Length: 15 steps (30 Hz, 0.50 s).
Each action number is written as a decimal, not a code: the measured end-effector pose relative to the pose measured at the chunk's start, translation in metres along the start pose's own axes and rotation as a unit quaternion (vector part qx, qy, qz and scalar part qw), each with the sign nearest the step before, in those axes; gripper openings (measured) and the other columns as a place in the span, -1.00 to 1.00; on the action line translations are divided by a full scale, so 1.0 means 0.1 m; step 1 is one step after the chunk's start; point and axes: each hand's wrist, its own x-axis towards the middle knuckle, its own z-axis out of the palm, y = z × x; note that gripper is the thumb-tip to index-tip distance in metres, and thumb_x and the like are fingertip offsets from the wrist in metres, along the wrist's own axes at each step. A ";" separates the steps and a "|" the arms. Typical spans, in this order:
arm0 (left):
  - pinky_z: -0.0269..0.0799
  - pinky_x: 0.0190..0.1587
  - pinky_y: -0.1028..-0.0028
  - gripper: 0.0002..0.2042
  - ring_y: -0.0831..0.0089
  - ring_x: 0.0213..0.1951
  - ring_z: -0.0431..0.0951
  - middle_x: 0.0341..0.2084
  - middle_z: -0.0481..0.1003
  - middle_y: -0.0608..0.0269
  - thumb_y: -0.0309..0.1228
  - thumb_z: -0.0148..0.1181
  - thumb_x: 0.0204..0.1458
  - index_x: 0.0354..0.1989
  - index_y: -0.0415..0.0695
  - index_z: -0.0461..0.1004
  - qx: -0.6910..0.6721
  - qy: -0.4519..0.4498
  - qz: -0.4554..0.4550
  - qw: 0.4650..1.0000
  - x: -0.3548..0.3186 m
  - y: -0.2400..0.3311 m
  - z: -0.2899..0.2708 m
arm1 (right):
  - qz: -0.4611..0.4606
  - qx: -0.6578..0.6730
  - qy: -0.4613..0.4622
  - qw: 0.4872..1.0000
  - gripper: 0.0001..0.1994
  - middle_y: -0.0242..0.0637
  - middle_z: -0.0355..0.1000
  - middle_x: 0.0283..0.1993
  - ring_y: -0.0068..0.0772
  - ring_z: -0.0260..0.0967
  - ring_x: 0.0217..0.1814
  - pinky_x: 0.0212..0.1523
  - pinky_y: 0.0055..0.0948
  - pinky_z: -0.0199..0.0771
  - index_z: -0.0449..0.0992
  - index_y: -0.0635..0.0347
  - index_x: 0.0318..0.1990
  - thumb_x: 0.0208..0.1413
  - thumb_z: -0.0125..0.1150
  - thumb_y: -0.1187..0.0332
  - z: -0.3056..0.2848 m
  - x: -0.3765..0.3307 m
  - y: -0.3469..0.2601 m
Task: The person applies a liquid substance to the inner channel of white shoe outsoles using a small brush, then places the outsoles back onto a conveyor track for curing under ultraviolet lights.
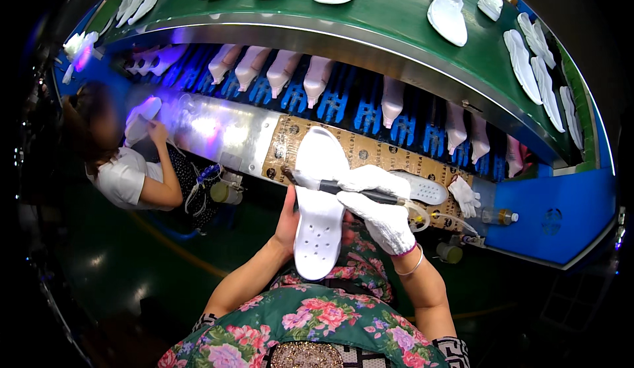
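Note:
My bare left hand grips a white shoe sole by its edges, thumb on the left side and fingertips partly hidden at the right. The sole points away from me, with small holes in its nearer end. My right hand, in a white knitted glove, is closed round a dark-handled brush that lies across the sole's middle. Its bristle tip reaches past the sole's left edge. A clear tube runs from the handle's right end. Beyond the glove, another pale sole lies on the cardboard.
Brown cardboard covers the bench. A spare white glove and a bottle lie right. Pinkish shoe lasts sit on blue holders behind, beneath a green conveyor carrying white soles. At left, a co-worker holds a white sole.

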 end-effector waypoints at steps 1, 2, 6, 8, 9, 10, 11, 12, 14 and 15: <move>0.42 0.10 -0.14 0.09 -0.27 0.00 0.52 0.10 0.42 -0.26 0.58 -0.49 -0.03 0.42 -0.17 0.04 -0.001 -0.015 0.015 1.000 0.07 0.00 0.07 | -0.050 -0.013 0.009 0.999 -0.83 -0.35 0.55 -0.29 -0.62 0.47 -0.29 -0.31 -0.61 0.49 0.60 0.27 -0.19 0.03 0.39 0.54 0.02 0.01 0.00; 0.44 0.09 -0.14 0.12 -0.27 0.00 0.52 0.11 0.42 -0.26 0.60 -0.49 -0.06 0.42 -0.17 0.03 -0.105 0.036 0.027 0.994 0.14 0.03 0.19 | -0.101 -0.028 0.019 0.994 -0.84 -0.33 0.54 -0.33 -0.59 0.46 -0.36 -0.32 -0.59 0.49 0.60 0.30 -0.23 0.00 0.38 0.60 0.03 0.04 0.00; 0.53 0.01 0.00 0.16 -0.13 -0.05 0.58 0.08 0.45 -0.20 0.64 -0.55 -0.11 0.41 -0.18 0.06 -0.152 0.032 0.068 0.986 0.22 0.08 0.51 | -0.130 -0.029 0.034 0.990 -0.86 -0.32 0.55 -0.33 -0.54 0.49 -0.28 -0.23 -0.53 0.52 0.62 0.30 -0.26 -0.02 0.39 0.59 0.18 0.02 -0.12; 0.56 -0.04 0.07 0.13 -0.04 -0.12 0.61 0.01 0.49 -0.15 0.61 -0.60 -0.08 0.37 -0.17 0.12 -0.061 0.040 0.094 0.993 0.23 0.09 0.55 | -0.314 -0.182 0.045 0.931 -0.86 -0.28 0.59 -0.27 -0.46 0.53 -0.22 -0.17 -0.47 0.53 0.64 0.31 -0.27 -0.03 0.41 0.56 0.18 0.12 -0.14; 0.57 -0.07 0.11 0.11 0.01 -0.15 0.62 -0.03 0.52 -0.12 0.60 -0.62 -0.06 0.36 -0.17 0.16 -0.016 0.045 0.107 0.993 0.23 0.09 0.55 | -0.358 -0.238 0.035 0.902 -0.84 -0.22 0.61 -0.23 -0.35 0.56 -0.19 -0.13 -0.41 0.54 0.65 0.29 -0.27 -0.07 0.42 0.57 0.13 0.16 -0.13; 0.59 -0.10 0.15 0.10 0.06 -0.18 0.63 -0.07 0.54 -0.09 0.59 -0.65 -0.04 0.34 -0.16 0.19 0.016 0.060 0.119 0.991 0.22 0.08 0.56 | -0.386 -0.257 0.033 0.885 -0.80 -0.21 0.60 -0.22 -0.32 0.56 -0.19 -0.13 -0.40 0.54 0.67 0.24 -0.23 -0.08 0.41 0.54 0.10 0.20 -0.14; 0.57 -0.07 0.14 0.09 0.07 -0.15 0.62 -0.04 0.52 -0.07 0.58 -0.64 -0.03 0.35 -0.14 0.17 0.031 0.061 0.128 0.989 0.24 0.08 0.54 | -0.413 -0.275 0.031 0.867 -0.76 -0.20 0.60 -0.21 -0.28 0.56 -0.19 -0.13 -0.39 0.54 0.68 0.18 -0.18 -0.08 0.41 0.52 0.09 0.24 -0.14; 0.56 -0.04 0.13 0.08 0.08 -0.11 0.61 -0.01 0.51 -0.06 0.58 -0.63 -0.03 0.36 -0.13 0.16 0.033 0.062 0.136 0.988 0.24 0.07 0.53 | -0.438 -0.268 0.032 0.857 -0.76 -0.22 0.60 -0.23 -0.28 0.56 -0.20 -0.13 -0.39 0.53 0.68 0.17 -0.19 -0.09 0.40 0.53 0.10 0.29 -0.16; 0.54 0.03 0.11 0.05 0.09 -0.04 0.59 0.05 0.48 -0.02 0.57 -0.62 -0.01 0.38 -0.09 0.13 0.051 0.079 0.156 0.983 0.23 0.06 0.52 | -0.473 -0.299 0.038 0.828 -0.76 -0.23 0.60 -0.24 -0.26 0.56 -0.22 -0.15 -0.38 0.53 0.67 0.15 -0.21 -0.11 0.41 0.53 0.15 0.35 -0.25; 0.49 0.09 0.14 0.01 0.13 0.03 0.55 0.10 0.44 0.04 0.54 -0.60 0.03 0.39 -0.08 0.11 0.078 0.104 0.169 0.977 0.24 0.04 0.53 | -0.492 -0.321 0.046 0.808 -0.75 -0.23 0.60 -0.24 -0.25 0.55 -0.22 -0.16 -0.37 0.53 0.67 0.14 -0.21 -0.12 0.42 0.53 0.16 0.39 -0.26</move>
